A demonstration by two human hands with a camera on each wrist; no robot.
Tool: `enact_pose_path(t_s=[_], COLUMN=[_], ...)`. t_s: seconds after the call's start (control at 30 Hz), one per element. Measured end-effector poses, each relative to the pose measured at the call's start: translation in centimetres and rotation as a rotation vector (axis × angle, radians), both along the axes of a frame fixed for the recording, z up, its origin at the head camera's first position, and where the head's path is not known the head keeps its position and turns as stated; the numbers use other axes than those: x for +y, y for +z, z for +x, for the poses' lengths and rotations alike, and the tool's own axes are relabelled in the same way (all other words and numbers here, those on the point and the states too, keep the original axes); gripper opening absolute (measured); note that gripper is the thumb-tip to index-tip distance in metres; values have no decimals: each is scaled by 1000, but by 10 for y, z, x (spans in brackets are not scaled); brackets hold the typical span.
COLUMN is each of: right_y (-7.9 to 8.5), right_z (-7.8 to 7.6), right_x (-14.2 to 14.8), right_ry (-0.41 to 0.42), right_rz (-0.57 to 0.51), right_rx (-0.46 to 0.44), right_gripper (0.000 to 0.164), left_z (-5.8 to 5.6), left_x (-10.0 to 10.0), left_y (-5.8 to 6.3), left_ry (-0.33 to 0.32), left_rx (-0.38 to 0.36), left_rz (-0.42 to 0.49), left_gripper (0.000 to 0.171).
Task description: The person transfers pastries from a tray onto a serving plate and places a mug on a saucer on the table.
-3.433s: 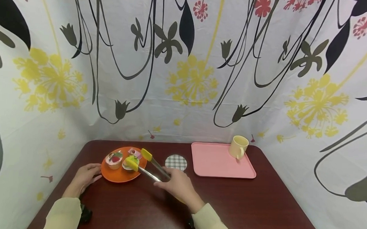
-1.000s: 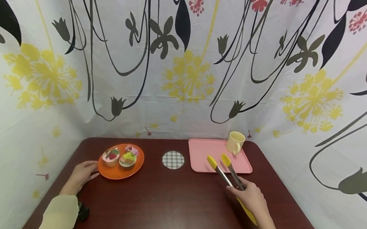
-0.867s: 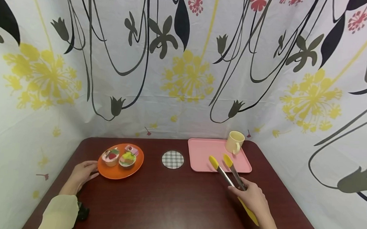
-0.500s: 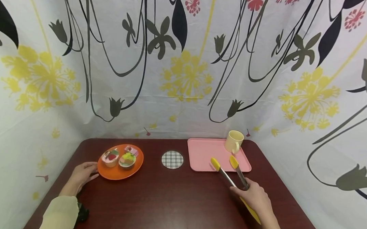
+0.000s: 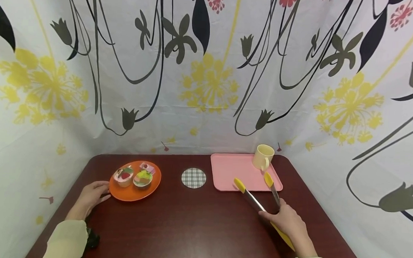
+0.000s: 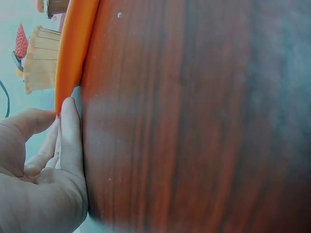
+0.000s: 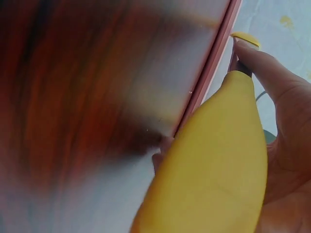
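Observation:
In the head view my left hand (image 5: 92, 198) is at the left rim of an orange plate (image 5: 125, 194). The left wrist view shows the thumb over that rim and fingers beneath it, pinching it. Two toy cupcakes sit on the plate, one with a red berry (image 5: 123, 177) and one with yellow-green topping (image 5: 143, 179); a small pink piece (image 5: 147, 167) lies behind them. My right hand (image 5: 287, 221) grips kitchen tongs (image 5: 255, 200) with yellow tips and handle. Their arms stand spread with nothing between them, the tips overlapping the front of a pink tray (image 5: 230, 170).
A cream mug (image 5: 263, 157) stands at the tray's back right corner. Between plate and tray lies a round plaid coaster (image 5: 194, 178). The dark wooden table (image 5: 174, 227) is bordered at the back and sides by a flowered curtain (image 5: 206, 125).
The tongs were over the plate at first; my right hand has carried them right to the tray's front, and their arms have spread wider. My left hand stays at the plate's rim.

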State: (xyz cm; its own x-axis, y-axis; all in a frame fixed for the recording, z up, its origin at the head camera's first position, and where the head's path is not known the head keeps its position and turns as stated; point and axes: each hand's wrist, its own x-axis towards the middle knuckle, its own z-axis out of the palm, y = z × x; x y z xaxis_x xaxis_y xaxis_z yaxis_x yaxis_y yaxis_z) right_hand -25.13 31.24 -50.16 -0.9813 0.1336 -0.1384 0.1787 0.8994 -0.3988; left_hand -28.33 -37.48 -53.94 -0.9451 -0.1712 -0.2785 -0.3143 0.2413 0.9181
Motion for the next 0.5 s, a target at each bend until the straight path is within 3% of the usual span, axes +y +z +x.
enact_pose_path(t_s=[0.27, 0.5], right_y=[-2, -5], right_z=[-1, -3], right_x=[-2, -4], right_ry=[0, -3], right_rz=[19, 37], right_rx=[-9, -7], right_gripper=[132, 134], left_z=[-2, -3], left_x=[-1, 0], left_y=[-1, -1], left_ry=[-12, 16], left_rx=[-2, -23], left_rz=[-20, -21], left_gripper=[64, 65])
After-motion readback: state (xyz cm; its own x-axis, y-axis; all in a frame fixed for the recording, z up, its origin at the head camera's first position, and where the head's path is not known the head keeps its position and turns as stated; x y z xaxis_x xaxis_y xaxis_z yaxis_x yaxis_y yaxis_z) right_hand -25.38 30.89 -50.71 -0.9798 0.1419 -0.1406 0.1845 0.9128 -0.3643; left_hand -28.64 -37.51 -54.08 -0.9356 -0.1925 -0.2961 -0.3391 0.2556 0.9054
